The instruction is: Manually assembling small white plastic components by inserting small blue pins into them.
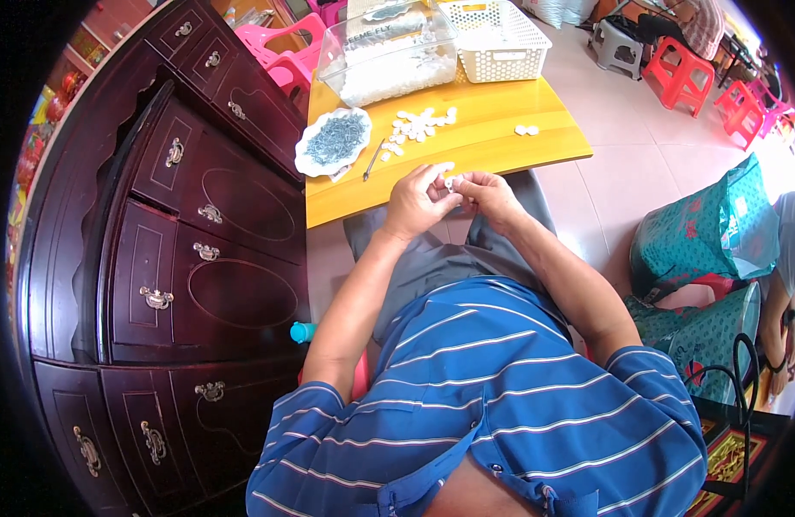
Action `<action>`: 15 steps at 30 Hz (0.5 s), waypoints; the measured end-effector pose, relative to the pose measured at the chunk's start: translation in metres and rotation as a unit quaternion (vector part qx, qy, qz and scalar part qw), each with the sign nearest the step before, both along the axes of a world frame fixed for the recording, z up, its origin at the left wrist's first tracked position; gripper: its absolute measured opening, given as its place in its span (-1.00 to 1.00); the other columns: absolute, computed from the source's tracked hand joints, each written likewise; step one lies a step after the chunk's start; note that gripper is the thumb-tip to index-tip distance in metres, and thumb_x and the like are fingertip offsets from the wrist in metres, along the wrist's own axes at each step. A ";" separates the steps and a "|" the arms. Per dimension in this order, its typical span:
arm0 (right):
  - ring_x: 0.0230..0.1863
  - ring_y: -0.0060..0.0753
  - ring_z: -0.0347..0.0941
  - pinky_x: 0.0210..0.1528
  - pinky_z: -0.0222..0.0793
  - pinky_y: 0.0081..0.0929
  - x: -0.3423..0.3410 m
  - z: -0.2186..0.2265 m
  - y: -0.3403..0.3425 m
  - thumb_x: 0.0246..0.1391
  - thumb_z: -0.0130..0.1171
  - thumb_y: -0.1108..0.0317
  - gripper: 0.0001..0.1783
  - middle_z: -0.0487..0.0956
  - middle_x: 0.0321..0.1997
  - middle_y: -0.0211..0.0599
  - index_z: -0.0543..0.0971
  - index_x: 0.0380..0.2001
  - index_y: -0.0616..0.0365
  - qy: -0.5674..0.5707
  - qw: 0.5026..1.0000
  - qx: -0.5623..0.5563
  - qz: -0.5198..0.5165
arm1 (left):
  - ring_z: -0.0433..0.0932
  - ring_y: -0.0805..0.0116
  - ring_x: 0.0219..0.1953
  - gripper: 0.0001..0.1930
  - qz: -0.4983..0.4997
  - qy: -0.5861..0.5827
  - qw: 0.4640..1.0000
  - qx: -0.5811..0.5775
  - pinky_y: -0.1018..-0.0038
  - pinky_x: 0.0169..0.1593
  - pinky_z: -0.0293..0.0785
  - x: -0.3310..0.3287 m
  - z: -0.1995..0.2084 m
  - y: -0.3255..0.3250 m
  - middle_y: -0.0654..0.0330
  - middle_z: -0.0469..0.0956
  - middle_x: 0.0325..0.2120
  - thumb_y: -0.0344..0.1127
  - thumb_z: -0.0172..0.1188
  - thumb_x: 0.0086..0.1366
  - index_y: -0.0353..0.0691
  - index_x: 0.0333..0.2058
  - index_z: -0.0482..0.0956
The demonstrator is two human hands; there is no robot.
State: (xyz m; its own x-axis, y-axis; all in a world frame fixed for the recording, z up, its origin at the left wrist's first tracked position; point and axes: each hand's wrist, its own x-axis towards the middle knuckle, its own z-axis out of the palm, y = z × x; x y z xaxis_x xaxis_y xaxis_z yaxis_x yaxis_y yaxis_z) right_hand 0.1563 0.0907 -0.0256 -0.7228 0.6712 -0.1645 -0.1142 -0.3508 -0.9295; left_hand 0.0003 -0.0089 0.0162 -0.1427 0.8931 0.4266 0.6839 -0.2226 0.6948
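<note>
My left hand (417,203) and my right hand (491,200) meet above my lap at the table's near edge. Between their fingertips they pinch a small white piece (452,183), partly covered by the fingers; its exact kind is too small to tell. Just beyond lies a loose cluster of small white round pieces (419,127) on the yellow wooden table (492,116). Left of the cluster rests a thin dark pointed tool (374,161). A white scalloped plate (306,164) carries a heap of small grey-blue parts (335,140). Two more white pieces (527,130) sit apart at the right.
At the table's far end stand a clear plastic bin (389,84) of white pieces and a white perforated basket (504,65). A dark wooden cabinet (234,258) flanks my left. Teal bags (699,233) stand right, with red stools (680,76) farther off.
</note>
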 end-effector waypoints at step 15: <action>-0.45 -0.70 0.47 -0.31 0.46 -0.67 -0.001 0.007 -0.007 0.29 0.22 0.27 -0.85 0.61 -0.44 -0.51 0.64 -0.29 0.10 0.024 0.996 -0.085 0.001 | 0.64 0.09 -0.35 -0.76 0.051 0.179 0.979 0.087 0.28 -0.30 0.57 0.002 0.000 -0.004 0.16 0.63 -0.36 -0.23 0.36 0.09 -0.11 -0.24 0.69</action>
